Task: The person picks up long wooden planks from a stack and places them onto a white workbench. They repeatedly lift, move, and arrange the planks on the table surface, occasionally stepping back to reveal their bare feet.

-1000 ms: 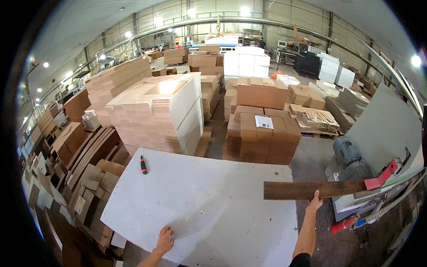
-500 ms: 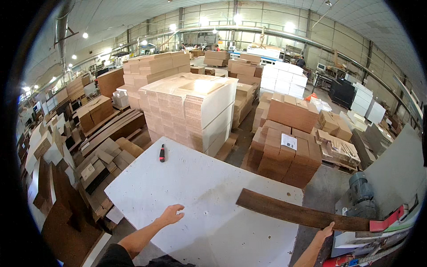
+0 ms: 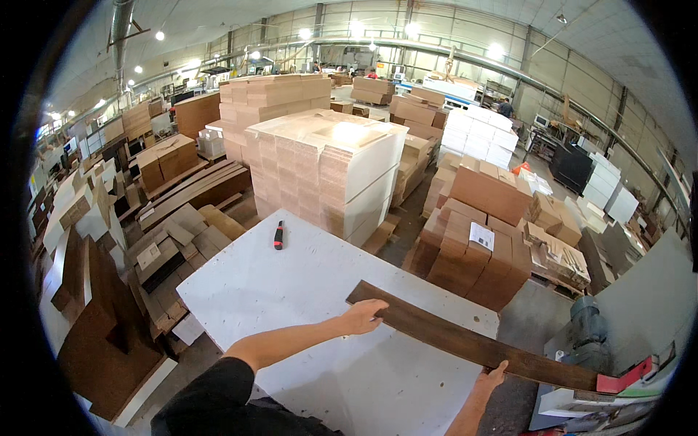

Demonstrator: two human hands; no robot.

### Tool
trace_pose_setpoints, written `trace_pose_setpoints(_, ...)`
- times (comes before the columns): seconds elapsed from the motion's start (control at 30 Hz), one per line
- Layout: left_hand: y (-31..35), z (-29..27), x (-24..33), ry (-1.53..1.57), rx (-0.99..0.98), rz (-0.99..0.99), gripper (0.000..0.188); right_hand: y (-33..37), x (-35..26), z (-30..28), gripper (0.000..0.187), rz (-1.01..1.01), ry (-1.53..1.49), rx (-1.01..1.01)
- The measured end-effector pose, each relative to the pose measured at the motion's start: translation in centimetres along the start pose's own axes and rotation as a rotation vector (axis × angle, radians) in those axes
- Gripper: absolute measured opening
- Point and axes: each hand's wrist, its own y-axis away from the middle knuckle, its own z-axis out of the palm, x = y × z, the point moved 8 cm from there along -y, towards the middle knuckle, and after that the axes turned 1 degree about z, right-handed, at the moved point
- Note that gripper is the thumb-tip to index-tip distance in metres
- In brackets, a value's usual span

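Note:
A long dark brown wooden board (image 3: 436,329) lies across the right part of the white table (image 3: 291,280). Its right end reaches past the table to a machine with a red guard (image 3: 624,376). Near the board's left end, my left hand (image 3: 363,317) grips its near edge, thumb and fingers closed round it. Farther right, past the table's edge, my right hand (image 3: 496,373) holds the same near edge with the thumb on top; its other fingers are partly hidden beneath. A black and red utility knife (image 3: 278,235) rests near the table's far left corner.
Beyond the table stands a tall stack of light panels (image 3: 320,167). Brown board stacks (image 3: 465,254) with a paper sheet on top stand to its right. A grey motor (image 3: 586,330) sits beside the machine. Wood offcuts and brown panels (image 3: 109,327) crowd the left.
My left hand has reached right and closed on the board, having been apart from it above the table. The board and my right hand have shifted left, and the view has turned slightly.

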Motion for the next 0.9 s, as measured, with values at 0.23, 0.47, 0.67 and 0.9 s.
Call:
trace_pose_setpoints(0.23,-7.1,4.2,0.4,-0.129,-0.146,0.143,0.048,5.4,7.4,3.6,0.042,-0.041,0.105,-0.362)
trace_pose_setpoints(0.47,-5.7,4.9,-5.6,-0.267,-0.305,0.258,0.059,22.6,20.4,3.3,0.052,0.133,0.04,-0.258)
trace_pose_setpoints(0.67,3.3,3.7,-11.5,0.211,-1.013,-0.413,0.059,41.9,26.1,2.6,0.05,0.386,0.229,-0.344)
trace_pose_setpoints(0.9,12.1,-3.2,-14.5,0.413,-1.087,-0.308,0.036,52.8,31.6,2.3,0.053,0.471,0.054,-0.494)
